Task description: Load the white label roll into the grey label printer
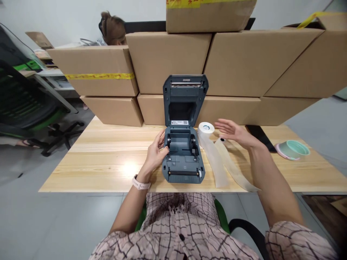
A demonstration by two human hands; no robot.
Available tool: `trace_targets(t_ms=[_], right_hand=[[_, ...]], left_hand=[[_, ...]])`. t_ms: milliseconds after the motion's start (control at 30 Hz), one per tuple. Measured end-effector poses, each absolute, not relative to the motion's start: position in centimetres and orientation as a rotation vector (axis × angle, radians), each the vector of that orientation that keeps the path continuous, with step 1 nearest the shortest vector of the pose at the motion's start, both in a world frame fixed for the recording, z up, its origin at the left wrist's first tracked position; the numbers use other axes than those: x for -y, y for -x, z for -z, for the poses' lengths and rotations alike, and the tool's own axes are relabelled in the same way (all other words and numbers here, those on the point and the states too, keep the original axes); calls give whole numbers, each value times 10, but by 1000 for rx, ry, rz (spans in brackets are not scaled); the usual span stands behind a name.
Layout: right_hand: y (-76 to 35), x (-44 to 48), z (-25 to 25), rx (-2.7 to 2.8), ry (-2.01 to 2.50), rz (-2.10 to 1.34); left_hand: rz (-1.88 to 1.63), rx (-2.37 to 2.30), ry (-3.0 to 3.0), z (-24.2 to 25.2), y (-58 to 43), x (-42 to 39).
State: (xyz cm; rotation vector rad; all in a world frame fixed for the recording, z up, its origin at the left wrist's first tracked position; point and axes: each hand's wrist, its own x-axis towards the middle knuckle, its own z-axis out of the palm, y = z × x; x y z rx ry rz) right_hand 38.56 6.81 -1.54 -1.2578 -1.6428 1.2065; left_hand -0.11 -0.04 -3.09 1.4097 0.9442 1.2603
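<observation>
A dark grey label printer (184, 159) stands on the wooden table with its lid (185, 99) raised, and no roll shows in its bay. My left hand (157, 151) grips the printer's left side, the thumb over the edge by the left roll holder (169, 141). Just right of the printer is a white label roll (206, 128) with a loose strip (215, 162) trailing toward the front edge. A second pale strip (233, 169) lies beside it, with a small dark piece at its far end. Above that end, my right hand (230, 131) is open, fingers stretched toward the roll.
Cardboard boxes (168, 61) are stacked along the table's back. At the right lie a black flat object (260, 138) and a mint-green bowl-like container (294, 148). A person's head (112, 29) shows behind the boxes. An office chair (29, 104) stands at the left.
</observation>
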Motion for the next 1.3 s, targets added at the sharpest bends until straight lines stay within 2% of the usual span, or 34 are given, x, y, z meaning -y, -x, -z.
trace_targets(t_ms=[100, 267, 533, 667, 967, 1167, 1300], right_hand=[[-356, -93, 4, 1870, 1372, -1193], [-324, -112, 2, 1946, 1432, -1097], [-312, -89, -37, 1989, 1479, -895], [-308, -81, -38, 2118, 1567, -795], [-305, -78, -29, 2061, 1584, -854], [-302, -59, -49, 2007, 1603, -797], [-288, -49, -75, 1963, 1429, -816]], left_hand=[[-1255, -967, -1379, 35, 2, -1], [-1267, -977, -1352, 39, 2, -2], [-1276, -968, -1367, 36, 1, -2], [-1278, -972, -1364, 35, 1, -2], [-1277, -1005, -1359, 32, 0, 0], [-1282, -1004, -1368, 34, -1, -1], [-1276, -960, -1373, 37, 0, -1]])
